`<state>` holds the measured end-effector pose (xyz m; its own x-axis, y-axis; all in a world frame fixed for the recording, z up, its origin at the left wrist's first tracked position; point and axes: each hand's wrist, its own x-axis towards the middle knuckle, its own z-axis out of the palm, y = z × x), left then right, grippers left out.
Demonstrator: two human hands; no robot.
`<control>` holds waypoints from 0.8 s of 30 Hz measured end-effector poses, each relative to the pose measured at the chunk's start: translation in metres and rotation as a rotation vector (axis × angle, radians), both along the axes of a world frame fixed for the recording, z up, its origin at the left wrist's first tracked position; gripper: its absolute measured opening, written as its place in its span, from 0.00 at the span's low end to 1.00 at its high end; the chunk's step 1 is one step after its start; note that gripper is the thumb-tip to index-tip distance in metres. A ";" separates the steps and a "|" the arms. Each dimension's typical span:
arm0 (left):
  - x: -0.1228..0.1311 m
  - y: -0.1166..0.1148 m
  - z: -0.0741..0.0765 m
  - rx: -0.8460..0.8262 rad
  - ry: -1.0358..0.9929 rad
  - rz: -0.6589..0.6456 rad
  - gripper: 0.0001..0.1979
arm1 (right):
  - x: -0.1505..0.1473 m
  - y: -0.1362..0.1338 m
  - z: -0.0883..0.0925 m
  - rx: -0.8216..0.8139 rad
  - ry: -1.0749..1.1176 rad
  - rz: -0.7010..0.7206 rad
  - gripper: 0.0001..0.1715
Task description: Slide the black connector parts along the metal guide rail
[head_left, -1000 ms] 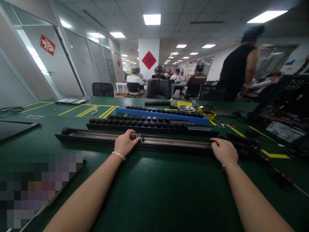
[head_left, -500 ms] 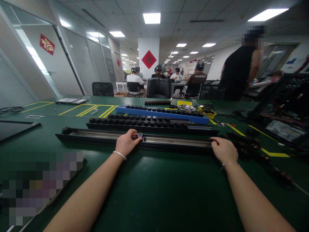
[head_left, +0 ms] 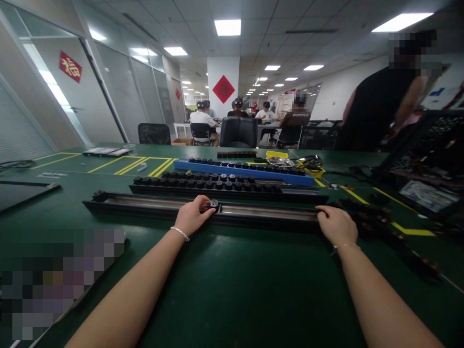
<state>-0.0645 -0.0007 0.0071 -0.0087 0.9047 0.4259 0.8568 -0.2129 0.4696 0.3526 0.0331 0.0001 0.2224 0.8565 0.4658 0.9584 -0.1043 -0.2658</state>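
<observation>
A long black track [head_left: 268,212] with a shiny metal-lined channel lies across the table in front of me. My left hand [head_left: 190,217] pinches a small round black socket module [head_left: 214,203] seated at the track's channel, a bit right of its middle-left part. Fingers of my right hand [head_left: 337,225] are curled over the track near its right end; the fingertips are partly hidden. Another dark module [head_left: 99,193] sits at the track's left end. Just behind stands a second black track [head_left: 304,193] crowded with several similar modules.
Farther back are a blue track [head_left: 244,175] holding modules, a metal bowl [head_left: 281,162] and a yellow tray [head_left: 277,154]. Loose dark modules [head_left: 384,227] lie beyond my right hand. A dark framed panel [head_left: 427,164] stands at right. Several people work behind; one person [head_left: 380,96] stands at right.
My left hand and the socket module have shifted slightly right along the track. My right hand stays in place. The standing person has moved right.
</observation>
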 end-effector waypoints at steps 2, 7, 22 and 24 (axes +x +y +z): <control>0.001 -0.001 0.001 0.008 0.019 -0.011 0.15 | 0.000 0.000 0.000 -0.009 0.001 -0.004 0.22; 0.002 -0.002 0.003 -0.005 0.060 -0.007 0.13 | 0.000 0.001 0.000 -0.016 -0.005 -0.007 0.22; 0.000 -0.001 0.003 0.020 0.172 -0.070 0.10 | 0.000 0.000 -0.002 0.039 -0.042 0.008 0.21; 0.001 -0.001 0.002 0.027 0.178 -0.091 0.10 | 0.000 0.000 -0.002 0.037 -0.038 0.007 0.21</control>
